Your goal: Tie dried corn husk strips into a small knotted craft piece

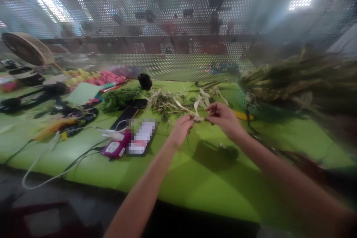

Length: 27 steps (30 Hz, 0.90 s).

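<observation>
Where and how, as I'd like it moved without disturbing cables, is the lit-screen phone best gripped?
Probably take the phone by its right long edge, from the picture's right, thumb on top. It lies flat, screen up; that edge faces the green tabletop, while the magenta device with its black cable sits close on its left.

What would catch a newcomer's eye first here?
Probably the bright green work surface spanning the view, with the left hand and right hand close together near its middle at a pale, leaf-like strip. Next, the pink and yellow heap toward the back left, and the magenta device left of the hands, beside a phone with a lit screen.
</observation>
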Each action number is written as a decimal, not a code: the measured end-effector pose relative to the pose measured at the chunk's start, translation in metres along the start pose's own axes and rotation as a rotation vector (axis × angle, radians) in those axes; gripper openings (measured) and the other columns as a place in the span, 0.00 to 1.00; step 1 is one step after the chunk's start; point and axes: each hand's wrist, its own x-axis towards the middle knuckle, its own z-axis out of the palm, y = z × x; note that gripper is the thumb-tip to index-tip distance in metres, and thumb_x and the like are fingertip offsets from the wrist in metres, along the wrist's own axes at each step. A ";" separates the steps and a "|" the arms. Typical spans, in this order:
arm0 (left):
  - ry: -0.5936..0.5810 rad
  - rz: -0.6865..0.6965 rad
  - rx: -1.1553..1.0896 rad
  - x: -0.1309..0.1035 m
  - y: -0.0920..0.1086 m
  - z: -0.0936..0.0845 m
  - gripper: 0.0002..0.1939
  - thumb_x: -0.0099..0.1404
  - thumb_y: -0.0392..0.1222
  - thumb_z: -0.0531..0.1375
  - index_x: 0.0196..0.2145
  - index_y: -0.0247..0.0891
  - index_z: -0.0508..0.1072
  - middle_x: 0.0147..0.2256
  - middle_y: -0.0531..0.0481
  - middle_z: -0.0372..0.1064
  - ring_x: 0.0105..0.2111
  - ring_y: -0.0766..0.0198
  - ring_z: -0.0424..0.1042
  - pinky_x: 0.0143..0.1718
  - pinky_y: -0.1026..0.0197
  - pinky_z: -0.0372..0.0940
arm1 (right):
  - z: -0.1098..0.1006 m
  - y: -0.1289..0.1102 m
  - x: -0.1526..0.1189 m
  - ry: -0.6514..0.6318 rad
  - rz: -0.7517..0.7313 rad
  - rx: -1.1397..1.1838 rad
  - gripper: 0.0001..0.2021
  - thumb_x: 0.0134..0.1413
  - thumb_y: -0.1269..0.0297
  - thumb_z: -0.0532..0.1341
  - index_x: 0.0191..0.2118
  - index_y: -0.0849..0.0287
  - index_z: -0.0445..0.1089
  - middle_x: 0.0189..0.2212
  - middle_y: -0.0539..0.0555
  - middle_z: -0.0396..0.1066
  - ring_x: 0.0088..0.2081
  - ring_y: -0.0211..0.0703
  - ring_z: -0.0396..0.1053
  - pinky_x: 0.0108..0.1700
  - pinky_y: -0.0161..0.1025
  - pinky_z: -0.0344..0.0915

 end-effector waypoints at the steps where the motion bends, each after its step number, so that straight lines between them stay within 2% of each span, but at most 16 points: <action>1: -0.016 0.001 -0.010 -0.001 0.001 0.000 0.10 0.61 0.43 0.56 0.33 0.34 0.72 0.23 0.56 0.50 0.21 0.72 0.48 0.22 0.65 0.44 | 0.000 0.000 0.000 0.010 -0.006 0.010 0.14 0.40 0.68 0.67 0.36 0.59 0.67 0.23 0.46 0.66 0.25 0.36 0.63 0.28 0.36 0.61; 5: -0.066 0.001 -0.043 -0.002 0.003 -0.001 0.10 0.61 0.44 0.55 0.33 0.34 0.72 0.22 0.57 0.48 0.20 0.72 0.47 0.22 0.65 0.42 | -0.001 0.001 0.002 0.005 -0.001 0.034 0.14 0.38 0.68 0.67 0.35 0.59 0.66 0.22 0.45 0.65 0.24 0.35 0.62 0.27 0.35 0.60; 8: -0.058 0.021 0.039 -0.002 0.001 -0.002 0.11 0.62 0.47 0.57 0.37 0.36 0.72 0.23 0.57 0.52 0.21 0.71 0.50 0.23 0.65 0.46 | -0.003 0.001 0.002 -0.042 0.060 0.023 0.15 0.38 0.67 0.68 0.35 0.59 0.67 0.22 0.47 0.67 0.25 0.37 0.64 0.28 0.35 0.61; 11: -0.026 0.077 0.201 -0.001 0.000 0.000 0.14 0.63 0.51 0.58 0.38 0.37 0.73 0.25 0.54 0.60 0.25 0.68 0.57 0.26 0.64 0.52 | -0.004 -0.001 0.001 -0.160 0.145 0.022 0.15 0.42 0.60 0.69 0.36 0.60 0.70 0.26 0.51 0.72 0.28 0.38 0.68 0.31 0.37 0.62; 14: -0.078 0.099 0.258 -0.001 0.000 0.004 0.17 0.64 0.54 0.57 0.39 0.37 0.75 0.27 0.52 0.65 0.30 0.64 0.64 0.32 0.62 0.58 | -0.002 -0.002 0.000 -0.272 0.178 0.040 0.16 0.47 0.51 0.67 0.33 0.60 0.73 0.28 0.52 0.72 0.29 0.38 0.67 0.34 0.37 0.61; 17: -0.127 0.132 0.269 -0.001 0.000 0.008 0.18 0.64 0.55 0.57 0.39 0.38 0.76 0.31 0.50 0.70 0.35 0.62 0.67 0.38 0.61 0.61 | 0.000 0.002 0.001 -0.178 0.143 0.109 0.15 0.43 0.51 0.69 0.27 0.59 0.71 0.24 0.48 0.68 0.28 0.36 0.63 0.34 0.37 0.60; 20: -0.115 0.140 0.287 0.000 -0.004 0.009 0.17 0.64 0.54 0.58 0.37 0.37 0.76 0.33 0.50 0.71 0.34 0.63 0.66 0.38 0.62 0.61 | 0.002 0.007 0.001 -0.050 0.112 0.138 0.14 0.41 0.56 0.70 0.24 0.59 0.68 0.22 0.46 0.65 0.27 0.35 0.60 0.34 0.37 0.59; 27: -0.125 0.107 0.216 0.002 -0.011 0.009 0.15 0.63 0.52 0.59 0.37 0.38 0.77 0.30 0.51 0.72 0.35 0.62 0.69 0.38 0.62 0.61 | 0.003 0.015 0.002 0.086 0.072 0.060 0.07 0.45 0.62 0.64 0.27 0.59 0.68 0.24 0.48 0.66 0.29 0.38 0.63 0.37 0.39 0.61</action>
